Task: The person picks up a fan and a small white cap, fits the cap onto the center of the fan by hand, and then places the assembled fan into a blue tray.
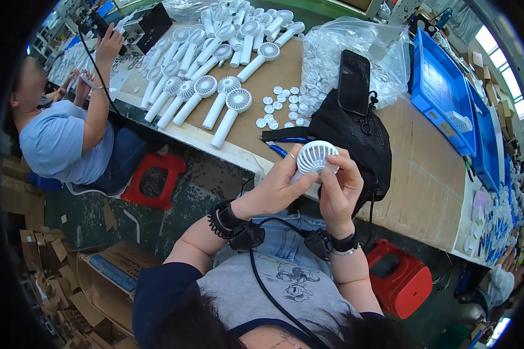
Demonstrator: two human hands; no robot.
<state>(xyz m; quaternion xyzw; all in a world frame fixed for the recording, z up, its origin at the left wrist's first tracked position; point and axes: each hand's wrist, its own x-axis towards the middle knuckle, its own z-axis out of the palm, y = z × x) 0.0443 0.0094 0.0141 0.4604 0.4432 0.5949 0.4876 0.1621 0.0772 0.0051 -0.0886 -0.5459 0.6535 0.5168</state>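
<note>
A white handheld fan (315, 156) is held up at the table's front edge, its round slatted grille facing me. My left hand (279, 181) grips it from the left, thumb across its lower part. The fingers of my right hand (342, 185) close on the right rim of the fan head. Its handle is mostly hidden by my hands. Just beyond lies a black mesh bag (355, 136) with a black phone (354, 81) on top. Blue-handled pliers (278, 150) poke out beside the bag. Several small white round discs (278, 99) are spread behind it.
Many white fans (205, 86) lie in rows on the cardboard-topped table (431, 168). A clear plastic bag (332, 52) is full of white discs. Blue trays (442, 87) stand at right. Red stools (399, 279) are below; a person in light blue (67, 136) sits left.
</note>
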